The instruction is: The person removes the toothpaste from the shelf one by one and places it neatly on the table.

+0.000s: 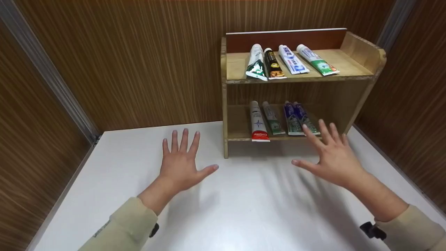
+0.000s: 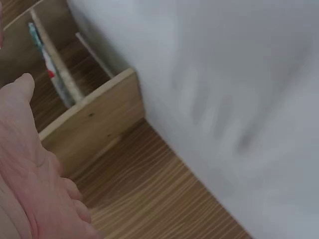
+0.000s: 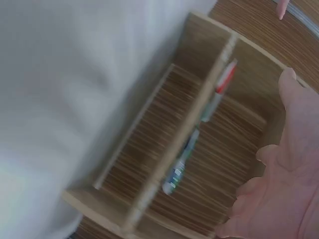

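Observation:
Both hands hover over the white table with fingers spread, holding nothing. My left hand [image 1: 179,164] is left of a wooden two-tier shelf [image 1: 296,79]; its palm [image 2: 35,174] fills the left side of the left wrist view. In front of the shelf's lower right part is my right hand [image 1: 334,160], also seen in the right wrist view [image 3: 284,174]. On the upper tier lie a green-and-white toothpaste tube [image 1: 257,62], a black one [image 1: 273,64], a white-and-blue one [image 1: 292,60] and a white-and-green one [image 1: 317,60]. Below lie a red-ended tube [image 1: 258,122], a green-and-white tube [image 1: 273,118] and two purple-topped tubes [image 1: 292,118].
The white table [image 1: 223,216] extends under both hands, with their shadows on it. A wood-grain wall [image 1: 139,62] rises behind, and similar panels stand at the left [image 1: 38,122] and right [image 1: 411,104]. The shelf touches or nearly touches the back wall.

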### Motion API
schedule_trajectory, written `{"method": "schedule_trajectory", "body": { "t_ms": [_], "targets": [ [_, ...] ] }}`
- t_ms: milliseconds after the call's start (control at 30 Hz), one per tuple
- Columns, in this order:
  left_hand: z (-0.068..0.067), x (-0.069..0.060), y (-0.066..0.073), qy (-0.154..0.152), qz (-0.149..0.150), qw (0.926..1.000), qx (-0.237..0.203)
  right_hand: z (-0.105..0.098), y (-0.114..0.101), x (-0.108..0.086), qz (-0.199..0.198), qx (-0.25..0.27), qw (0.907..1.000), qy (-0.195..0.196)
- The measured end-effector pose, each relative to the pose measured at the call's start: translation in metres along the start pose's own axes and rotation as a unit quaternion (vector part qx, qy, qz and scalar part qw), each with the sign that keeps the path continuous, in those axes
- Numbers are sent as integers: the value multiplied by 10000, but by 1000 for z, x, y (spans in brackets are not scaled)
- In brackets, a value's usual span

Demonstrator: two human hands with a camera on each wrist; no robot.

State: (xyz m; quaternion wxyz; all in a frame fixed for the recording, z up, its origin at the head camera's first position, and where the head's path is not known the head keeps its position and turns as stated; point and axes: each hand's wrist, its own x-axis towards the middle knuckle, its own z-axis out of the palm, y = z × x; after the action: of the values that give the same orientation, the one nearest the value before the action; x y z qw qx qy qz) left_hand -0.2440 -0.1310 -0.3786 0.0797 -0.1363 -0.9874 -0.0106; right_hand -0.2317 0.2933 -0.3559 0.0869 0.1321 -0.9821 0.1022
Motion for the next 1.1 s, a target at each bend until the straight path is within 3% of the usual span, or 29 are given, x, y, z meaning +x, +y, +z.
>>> {"method": "schedule_trajectory", "body": {
  "t_ms": [300, 600, 867, 1100],
  "targets": [
    [-64, 36, 17, 201, 104, 9993, 304, -51, 9, 11, 65, -363, 9985, 410],
    [-112, 68, 28, 474, 133, 9982, 356, -97, 17, 29, 92, -601, 9948, 815],
    [-141, 95, 38, 760, 204, 9959, 440, -135, 37, 44, 326, -825, 9915, 948],
    [-150, 116, 44, 779, 260, 9954, 503, -151, 55, 64, 620, -928, 9903, 832]
  ]
}}
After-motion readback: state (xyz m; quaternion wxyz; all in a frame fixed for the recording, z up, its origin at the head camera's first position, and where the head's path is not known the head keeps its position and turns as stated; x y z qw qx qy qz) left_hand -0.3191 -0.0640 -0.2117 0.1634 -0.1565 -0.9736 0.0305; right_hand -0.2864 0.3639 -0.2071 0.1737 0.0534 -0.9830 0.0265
